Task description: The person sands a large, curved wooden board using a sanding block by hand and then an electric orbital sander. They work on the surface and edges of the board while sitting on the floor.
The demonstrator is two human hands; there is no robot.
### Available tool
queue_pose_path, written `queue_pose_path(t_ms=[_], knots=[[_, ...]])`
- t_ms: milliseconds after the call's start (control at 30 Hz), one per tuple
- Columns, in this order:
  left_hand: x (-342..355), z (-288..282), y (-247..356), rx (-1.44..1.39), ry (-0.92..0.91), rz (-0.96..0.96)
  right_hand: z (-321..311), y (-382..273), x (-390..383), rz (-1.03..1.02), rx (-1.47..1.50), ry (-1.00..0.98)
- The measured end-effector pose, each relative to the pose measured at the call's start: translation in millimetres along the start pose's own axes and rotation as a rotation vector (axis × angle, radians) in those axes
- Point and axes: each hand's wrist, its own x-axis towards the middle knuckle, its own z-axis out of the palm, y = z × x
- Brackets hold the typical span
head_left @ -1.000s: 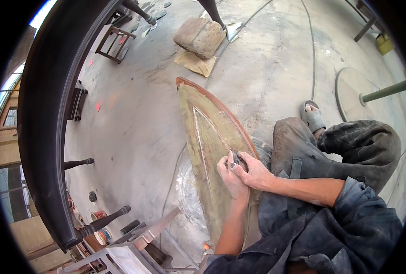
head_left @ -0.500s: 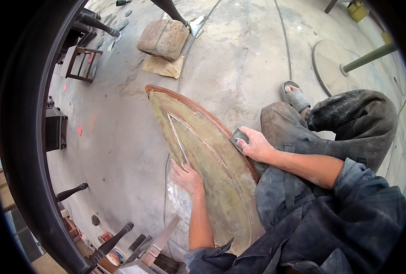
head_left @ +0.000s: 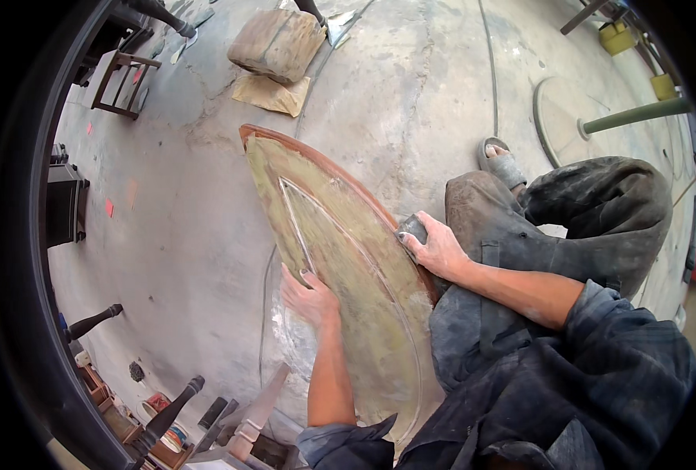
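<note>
A long, curved, pointed panel (head_left: 340, 329) lies in front of me, coated olive-yellow, with pale grooved lines and a reddish-brown right rim. My left hand (head_left: 310, 298) grips its left edge, fingers over the side and thumb on top beside a groove. My right hand (head_left: 442, 251) is closed on a grey block (head_left: 412, 230) against the reddish rim. Both hands are dusted white. My bent leg in dusty dark trousers (head_left: 489, 219) is right beside the panel.
A wrapped block (head_left: 274, 45) and brown paper (head_left: 270, 92) lie beyond the panel. Dark furniture with turned legs (head_left: 90, 323) lines the left, with a small stool (head_left: 115, 86). Cables cross the concrete floor. A green post on a round base (head_left: 630, 117) stands right. Cans (head_left: 158, 403) sit lower left.
My hands were together mid-panel a second ago; they have separated, the left down-left to the edge, the right up with the block to the reddish rim. The view has also shifted.
</note>
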Motion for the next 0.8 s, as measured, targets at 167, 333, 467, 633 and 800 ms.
queue_pose_path(t_ms=[167, 333, 467, 633, 800], knots=[[2.7, -2.7, -2.7, -0.009, -0.029, -0.024, -3.6, -15.5, 0.7, 0.149, 0.098, -0.087], [2.3, 0.0, -3.9, -0.013, -0.004, 0.002, -1.3, -5.1, -3.8, 0.079, 0.061, -0.059], [0.6, 2.2, -5.1, -0.012, 0.014, 0.017, 8.1, -13.0, 6.1, 0.071, -0.018, 0.006], [3.0, -1.7, 0.2, -0.025, -0.011, -0.004, 12.5, -13.8, 25.0, 0.005, -0.062, 0.028], [5.8, -0.7, -7.5, -0.002, 0.008, 0.029, 15.7, -4.3, 0.0, -0.045, 0.004, 0.046]])
